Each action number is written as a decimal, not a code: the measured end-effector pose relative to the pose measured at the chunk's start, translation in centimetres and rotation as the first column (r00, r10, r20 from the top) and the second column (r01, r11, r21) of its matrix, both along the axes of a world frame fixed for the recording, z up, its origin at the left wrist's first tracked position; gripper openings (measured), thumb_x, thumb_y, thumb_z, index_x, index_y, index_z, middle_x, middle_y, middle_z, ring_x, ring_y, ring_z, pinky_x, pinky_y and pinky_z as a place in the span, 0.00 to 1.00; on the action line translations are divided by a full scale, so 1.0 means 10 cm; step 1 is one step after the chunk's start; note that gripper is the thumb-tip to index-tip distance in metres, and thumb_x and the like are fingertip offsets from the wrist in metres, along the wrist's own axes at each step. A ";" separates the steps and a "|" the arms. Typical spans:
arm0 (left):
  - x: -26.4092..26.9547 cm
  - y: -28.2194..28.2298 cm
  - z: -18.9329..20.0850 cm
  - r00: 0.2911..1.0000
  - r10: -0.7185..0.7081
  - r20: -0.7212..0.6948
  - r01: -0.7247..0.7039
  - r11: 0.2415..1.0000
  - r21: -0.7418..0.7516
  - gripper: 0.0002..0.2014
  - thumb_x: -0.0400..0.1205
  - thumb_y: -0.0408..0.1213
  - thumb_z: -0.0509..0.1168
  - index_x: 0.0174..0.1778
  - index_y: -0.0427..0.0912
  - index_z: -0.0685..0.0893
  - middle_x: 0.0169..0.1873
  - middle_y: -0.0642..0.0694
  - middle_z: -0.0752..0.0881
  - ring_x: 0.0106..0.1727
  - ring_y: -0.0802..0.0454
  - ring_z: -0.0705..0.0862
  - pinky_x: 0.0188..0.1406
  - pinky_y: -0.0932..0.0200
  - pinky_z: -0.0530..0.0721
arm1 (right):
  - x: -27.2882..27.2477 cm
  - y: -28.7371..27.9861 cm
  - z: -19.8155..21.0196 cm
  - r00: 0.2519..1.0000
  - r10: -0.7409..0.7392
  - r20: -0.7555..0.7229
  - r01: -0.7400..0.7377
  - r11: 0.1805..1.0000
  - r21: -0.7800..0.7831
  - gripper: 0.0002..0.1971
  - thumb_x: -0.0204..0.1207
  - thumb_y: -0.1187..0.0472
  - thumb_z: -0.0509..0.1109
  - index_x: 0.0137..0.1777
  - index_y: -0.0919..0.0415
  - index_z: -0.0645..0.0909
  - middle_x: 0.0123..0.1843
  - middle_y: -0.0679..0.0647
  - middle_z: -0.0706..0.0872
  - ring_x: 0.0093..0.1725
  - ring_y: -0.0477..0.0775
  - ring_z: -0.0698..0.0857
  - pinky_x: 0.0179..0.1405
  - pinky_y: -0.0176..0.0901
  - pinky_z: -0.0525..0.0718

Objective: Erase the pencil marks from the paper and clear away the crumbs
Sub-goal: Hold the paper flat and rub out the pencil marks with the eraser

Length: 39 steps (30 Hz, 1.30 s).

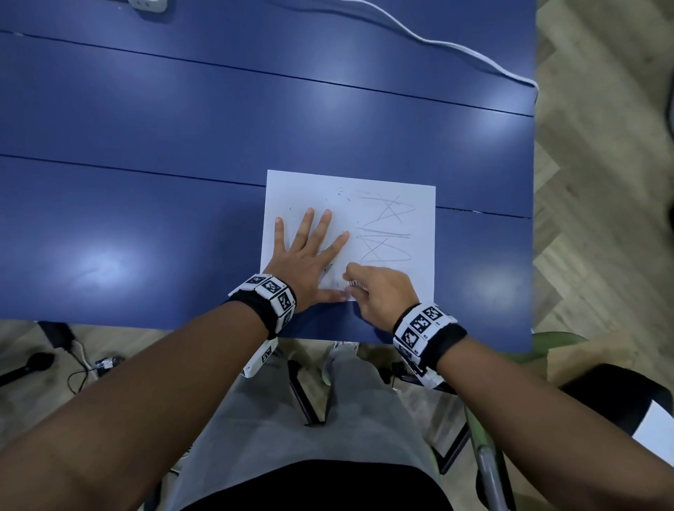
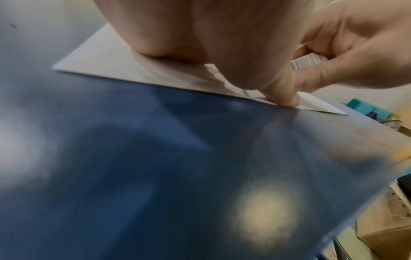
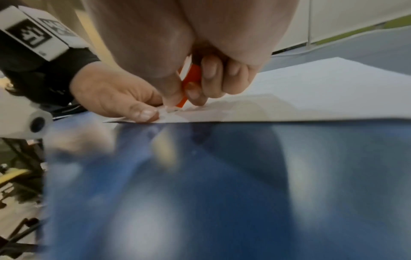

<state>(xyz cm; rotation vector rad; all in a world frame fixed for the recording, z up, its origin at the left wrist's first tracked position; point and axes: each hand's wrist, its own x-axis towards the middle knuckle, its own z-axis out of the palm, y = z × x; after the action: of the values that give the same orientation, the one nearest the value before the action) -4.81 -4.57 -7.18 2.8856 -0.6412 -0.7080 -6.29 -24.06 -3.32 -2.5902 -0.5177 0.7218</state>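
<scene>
A white sheet of paper (image 1: 419,281) lies near the front edge of the blue table (image 1: 182,226). Grey pencil scribbles (image 1: 386,229) cover its right half, and small dark crumbs (image 1: 341,193) dot the upper middle. My left hand (image 1: 310,251) lies flat on the paper's left half with fingers spread, its thumb (image 2: 286,100) pressing the near edge. My right hand (image 1: 379,291) grips an eraser in a red and white sleeve (image 3: 189,82), its tip down on the paper (image 3: 311,98) by the near edge, right beside the left thumb (image 3: 142,112). A barcode on the eraser sleeve (image 2: 305,62) shows in the left wrist view.
A white cable (image 1: 456,47) snakes across the table's far right and drops over the right edge. A white power strip (image 1: 147,4) sits at the far edge. The table's front edge (image 1: 328,333) runs just below my wrists; chair parts and cables lie on the floor below.
</scene>
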 end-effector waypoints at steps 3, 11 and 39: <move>0.02 -0.01 0.00 1.000 -0.004 -0.006 0.004 1.000 0.002 0.54 0.73 0.82 0.45 0.87 0.58 0.30 0.84 0.43 0.22 0.84 0.36 0.23 0.75 0.19 0.27 | 0.18 0.02 0.02 0.998 -0.031 0.061 0.032 0.999 -0.019 0.08 0.80 0.54 0.65 0.58 0.51 0.77 0.51 0.49 0.89 0.49 0.60 0.85 0.44 0.52 0.83; 0.01 0.00 -0.02 1.000 -0.012 0.001 0.012 1.000 0.006 0.54 0.72 0.84 0.41 0.87 0.57 0.32 0.84 0.42 0.23 0.84 0.36 0.23 0.72 0.20 0.23 | 0.16 0.08 0.04 1.000 0.011 0.017 -0.010 1.000 -0.024 0.08 0.80 0.55 0.65 0.58 0.51 0.78 0.49 0.49 0.89 0.49 0.59 0.85 0.44 0.51 0.82; 0.01 -0.01 0.04 1.000 0.002 -0.028 -0.002 1.000 0.015 0.54 0.73 0.83 0.48 0.87 0.58 0.32 0.84 0.43 0.23 0.85 0.37 0.24 0.74 0.20 0.26 | 0.02 -0.09 -0.02 1.000 0.016 0.019 -0.017 1.000 0.024 0.08 0.79 0.54 0.66 0.56 0.51 0.78 0.51 0.48 0.90 0.49 0.60 0.86 0.44 0.52 0.83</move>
<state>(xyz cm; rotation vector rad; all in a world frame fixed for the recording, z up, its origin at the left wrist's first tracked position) -4.69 -4.68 -6.79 2.8839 -0.6323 -0.7548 -6.04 -24.92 -3.52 -2.5759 -0.5506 0.6931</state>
